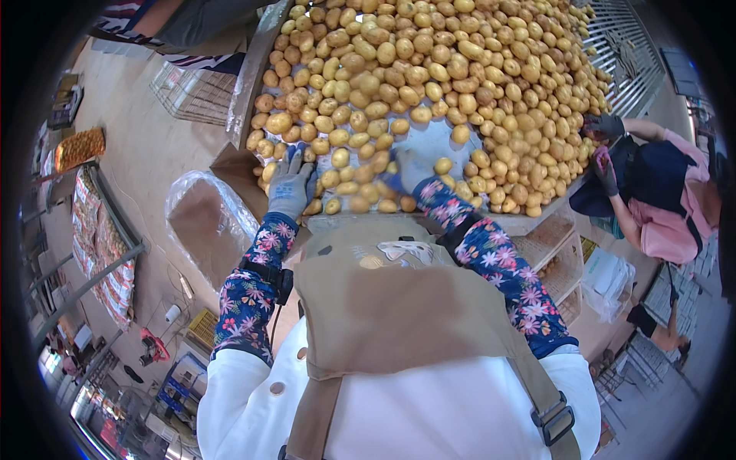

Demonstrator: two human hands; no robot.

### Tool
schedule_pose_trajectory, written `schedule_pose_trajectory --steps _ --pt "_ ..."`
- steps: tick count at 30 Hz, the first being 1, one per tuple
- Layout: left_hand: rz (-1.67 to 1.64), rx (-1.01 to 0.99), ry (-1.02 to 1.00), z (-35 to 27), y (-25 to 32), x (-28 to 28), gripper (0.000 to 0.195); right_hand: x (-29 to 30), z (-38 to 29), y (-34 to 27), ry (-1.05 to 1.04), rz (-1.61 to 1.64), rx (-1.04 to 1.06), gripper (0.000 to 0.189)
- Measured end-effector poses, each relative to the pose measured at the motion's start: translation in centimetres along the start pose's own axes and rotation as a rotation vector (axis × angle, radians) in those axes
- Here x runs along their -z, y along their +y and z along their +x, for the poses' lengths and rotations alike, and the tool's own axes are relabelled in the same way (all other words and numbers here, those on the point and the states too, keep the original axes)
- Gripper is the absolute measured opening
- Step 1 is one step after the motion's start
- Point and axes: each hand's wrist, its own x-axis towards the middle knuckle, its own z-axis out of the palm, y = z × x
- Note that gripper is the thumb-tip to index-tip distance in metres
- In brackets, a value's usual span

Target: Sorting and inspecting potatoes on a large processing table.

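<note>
Many potatoes (397, 75) cover a sorting table (356, 221) with raised edges. My left hand (291, 183), in a grey and blue work glove, rests palm down among potatoes at the table's near left corner, its fingers pointing away from me. My right hand (411, 169), in a like glove, is blurred over the potatoes near the table's front edge, beside a bare patch of the surface (440, 141). Several potatoes next to it are blurred too. Whether its fingers close on a potato is unclear.
An open carton lined with clear plastic (201, 221) stands below left. At the right edge a co-worker's gloved hands (604, 126) are by the potatoes. Crates (560, 259) sit under the table. Metal bars (627, 52) form a grate at the back right.
</note>
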Motion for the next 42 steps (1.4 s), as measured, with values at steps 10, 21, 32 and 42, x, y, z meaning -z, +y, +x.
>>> schedule_pose_trajectory --steps 10,21,32,42 --pt "-0.155 -0.006 0.230 11.6 -4.5 2.9 0.039 4.4 4.6 -5.3 0.059 0.950 0.435 0.042" --pt "0.179 0.168 -0.242 18.5 -2.9 1.1 0.044 12.2 11.4 0.4 0.311 0.284 0.040 0.054" --pt "-0.009 0.198 -0.430 12.1 -0.3 1.3 0.033 0.7 -2.6 1.1 0.155 -0.120 0.083 0.064" --pt "-0.388 0.467 -0.284 4.3 -1.2 0.1 0.041 0.4 -6.6 4.2 0.166 0.183 0.063 0.055"
